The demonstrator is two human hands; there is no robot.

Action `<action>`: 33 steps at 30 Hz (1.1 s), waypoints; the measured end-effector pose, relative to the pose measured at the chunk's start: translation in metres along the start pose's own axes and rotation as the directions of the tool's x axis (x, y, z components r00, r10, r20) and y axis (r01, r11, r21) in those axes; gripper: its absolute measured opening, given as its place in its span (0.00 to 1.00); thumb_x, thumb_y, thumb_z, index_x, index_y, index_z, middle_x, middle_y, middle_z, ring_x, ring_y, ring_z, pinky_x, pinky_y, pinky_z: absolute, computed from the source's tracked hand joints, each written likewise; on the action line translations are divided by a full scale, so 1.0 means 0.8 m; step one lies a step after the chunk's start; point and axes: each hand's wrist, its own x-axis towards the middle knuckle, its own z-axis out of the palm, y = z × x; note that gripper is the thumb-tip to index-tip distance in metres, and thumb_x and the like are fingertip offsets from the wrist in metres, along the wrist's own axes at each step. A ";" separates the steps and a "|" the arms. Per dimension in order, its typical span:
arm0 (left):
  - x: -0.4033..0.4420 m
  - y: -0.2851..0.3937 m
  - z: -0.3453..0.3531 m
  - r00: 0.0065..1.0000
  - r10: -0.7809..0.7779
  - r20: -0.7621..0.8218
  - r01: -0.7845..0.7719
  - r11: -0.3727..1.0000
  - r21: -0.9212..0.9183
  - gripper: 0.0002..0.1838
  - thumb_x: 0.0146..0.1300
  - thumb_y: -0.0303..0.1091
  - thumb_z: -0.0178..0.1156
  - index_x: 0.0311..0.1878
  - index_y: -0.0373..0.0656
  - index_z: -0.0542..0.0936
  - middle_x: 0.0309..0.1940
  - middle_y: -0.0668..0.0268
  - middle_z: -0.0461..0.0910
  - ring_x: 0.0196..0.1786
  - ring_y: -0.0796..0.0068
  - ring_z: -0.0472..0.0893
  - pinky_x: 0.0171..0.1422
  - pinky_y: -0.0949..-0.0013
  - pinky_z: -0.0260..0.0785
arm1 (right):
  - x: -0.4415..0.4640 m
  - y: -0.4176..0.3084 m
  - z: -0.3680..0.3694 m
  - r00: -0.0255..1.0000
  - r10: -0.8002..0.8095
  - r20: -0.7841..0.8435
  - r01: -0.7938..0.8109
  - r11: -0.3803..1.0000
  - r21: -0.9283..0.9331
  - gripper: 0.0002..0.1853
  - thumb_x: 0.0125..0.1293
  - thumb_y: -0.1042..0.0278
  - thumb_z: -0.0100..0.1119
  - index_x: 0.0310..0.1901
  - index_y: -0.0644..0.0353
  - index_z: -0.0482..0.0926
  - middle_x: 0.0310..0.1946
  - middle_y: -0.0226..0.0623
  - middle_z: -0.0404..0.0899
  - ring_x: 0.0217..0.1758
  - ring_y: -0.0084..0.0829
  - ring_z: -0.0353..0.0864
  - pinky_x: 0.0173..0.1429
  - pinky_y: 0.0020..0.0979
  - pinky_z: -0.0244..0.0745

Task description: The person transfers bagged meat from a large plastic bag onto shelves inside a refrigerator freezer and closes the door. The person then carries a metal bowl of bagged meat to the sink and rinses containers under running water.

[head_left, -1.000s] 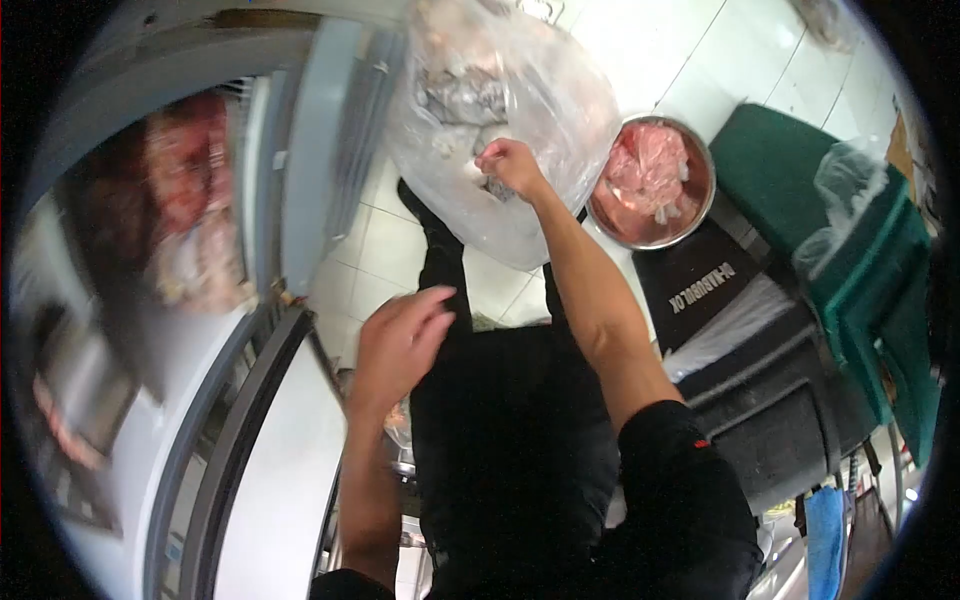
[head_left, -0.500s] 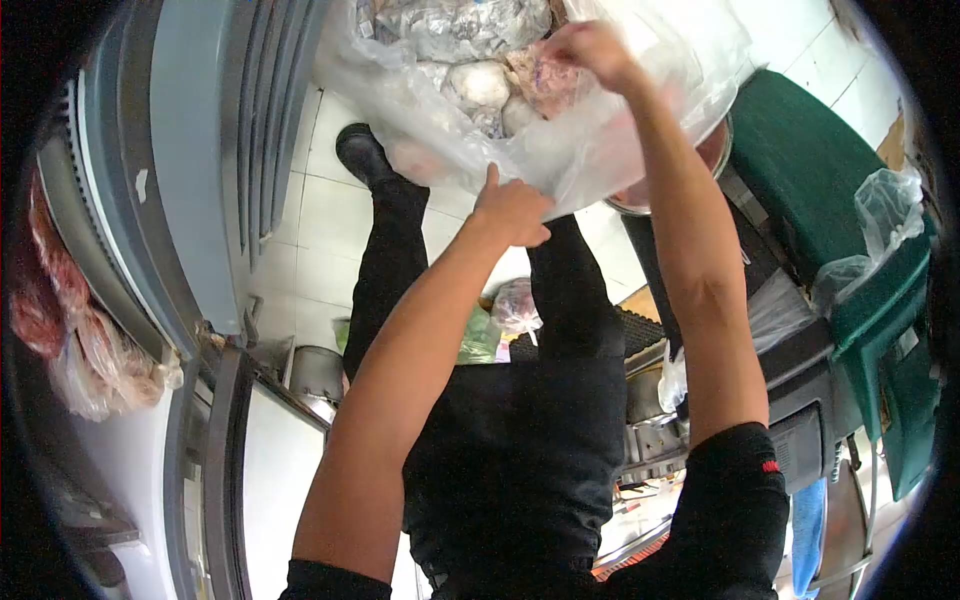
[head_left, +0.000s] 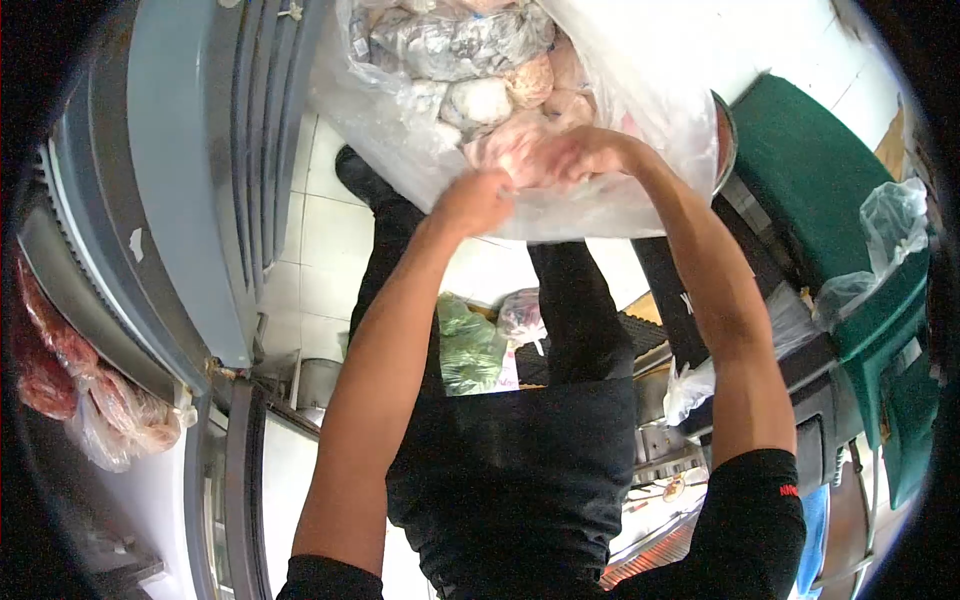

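A large clear plastic bag (head_left: 380, 150) lies spread open at the top centre, full of several wrapped packages, among them a silvery one (head_left: 465, 42) and a white one (head_left: 477, 102). My left hand (head_left: 474, 204) is closed at the bag's near edge, its fingers blurred. My right hand (head_left: 590, 155) reaches inside, fingers curled against a pink, meat-like package (head_left: 515, 150). Whether the right fingers grip this package is blurred and partly hidden.
To the left are a grey door (head_left: 180, 160) and bagged red meat (head_left: 60, 365). A green container (head_left: 800, 170) is at the right, beside a metal bowl's rim (head_left: 726, 140). A green bag (head_left: 470, 345) lies between my legs.
My right hand has come down and inward to the pink package. The left hand has shifted slightly left along the bag's edge. The bag's opening is spread wider over the bowl.
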 end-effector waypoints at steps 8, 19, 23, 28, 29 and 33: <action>0.102 0.005 0.027 0.992 -0.123 0.033 0.096 0.891 0.445 0.25 0.51 0.36 0.61 0.55 0.46 0.72 0.54 0.56 0.73 0.58 0.59 0.72 0.58 0.51 0.63 | 0.100 0.035 -0.024 0.819 -0.016 -0.574 -0.068 0.990 -0.124 0.41 0.51 0.65 0.63 0.65 0.68 0.56 0.58 0.50 0.68 0.60 0.41 0.68 0.62 0.37 0.63; 0.017 -0.111 0.080 0.907 0.005 -0.421 0.169 0.911 0.375 0.24 0.44 0.21 0.62 0.48 0.44 0.71 0.44 0.56 0.73 0.51 0.51 0.72 0.54 0.53 0.64 | 0.178 0.005 0.002 0.452 -0.078 -0.889 -0.207 0.960 -0.190 0.29 0.47 0.68 0.61 0.50 0.74 0.68 0.49 0.58 0.73 0.52 0.50 0.73 0.57 0.41 0.68; -0.055 -0.079 0.043 0.842 -0.161 -0.515 0.199 0.980 0.018 0.25 0.44 0.21 0.60 0.50 0.40 0.70 0.46 0.50 0.75 0.52 0.48 0.73 0.54 0.54 0.66 | 0.168 0.015 -0.022 0.427 -0.129 -0.895 0.250 0.968 -0.021 0.29 0.50 0.70 0.59 0.56 0.68 0.68 0.53 0.53 0.72 0.56 0.47 0.72 0.60 0.40 0.66; -0.117 -0.079 0.029 0.739 -0.244 -0.628 0.267 0.962 -0.060 0.25 0.45 0.23 0.58 0.51 0.38 0.71 0.46 0.50 0.76 0.51 0.48 0.74 0.55 0.56 0.66 | 0.191 0.004 0.010 0.324 -0.035 -0.946 0.028 0.999 -0.027 0.28 0.53 0.70 0.57 0.57 0.66 0.68 0.54 0.52 0.72 0.57 0.46 0.71 0.60 0.39 0.66; -0.121 -0.077 0.029 0.716 -0.265 -0.645 0.287 0.955 -0.075 0.25 0.45 0.23 0.58 0.51 0.38 0.71 0.47 0.50 0.75 0.52 0.48 0.73 0.55 0.56 0.66 | 0.197 0.002 0.015 0.278 -0.038 -0.960 -0.008 0.999 -0.041 0.27 0.53 0.70 0.57 0.57 0.66 0.68 0.54 0.52 0.72 0.57 0.45 0.71 0.60 0.39 0.66; -0.118 -0.091 0.045 0.686 -0.250 -0.683 0.287 0.956 -0.062 0.25 0.45 0.23 0.58 0.51 0.39 0.70 0.48 0.50 0.74 0.53 0.48 0.73 0.55 0.55 0.66 | 0.194 0.004 -0.009 0.309 -0.038 -0.950 0.069 0.997 -0.018 0.26 0.54 0.69 0.55 0.57 0.65 0.69 0.54 0.51 0.72 0.57 0.44 0.72 0.60 0.38 0.66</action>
